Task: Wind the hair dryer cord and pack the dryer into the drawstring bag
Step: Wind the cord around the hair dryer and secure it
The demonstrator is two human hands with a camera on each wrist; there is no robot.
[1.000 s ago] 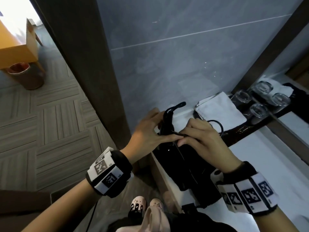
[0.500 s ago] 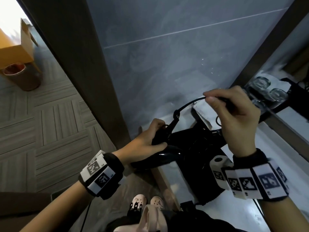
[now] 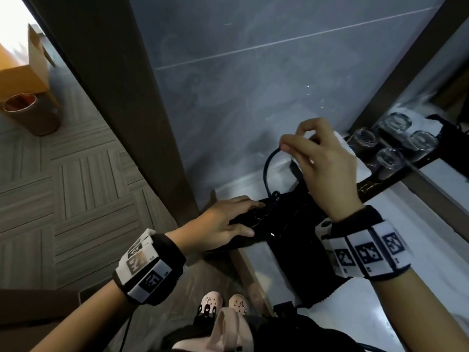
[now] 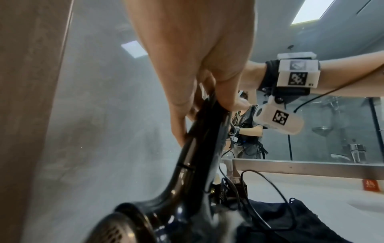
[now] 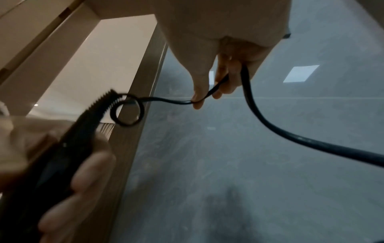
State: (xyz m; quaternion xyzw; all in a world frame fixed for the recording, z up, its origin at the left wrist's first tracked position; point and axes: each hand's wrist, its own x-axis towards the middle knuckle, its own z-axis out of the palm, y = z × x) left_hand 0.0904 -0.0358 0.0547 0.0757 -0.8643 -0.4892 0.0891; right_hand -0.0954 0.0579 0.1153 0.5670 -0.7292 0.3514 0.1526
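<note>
Your left hand (image 3: 223, 224) grips the dryer (image 4: 187, 172) by its handle at frame centre, steadying it above the bag (image 3: 304, 262), while your right hand (image 3: 322, 161) pinches the cord (image 5: 270, 126) high, ready to wrap.

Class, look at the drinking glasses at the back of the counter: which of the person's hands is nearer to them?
The right. The right hand is raised, pinching the cord, just beside the glasses. The left hand grips the hair dryer lower down, farther from them.
</note>
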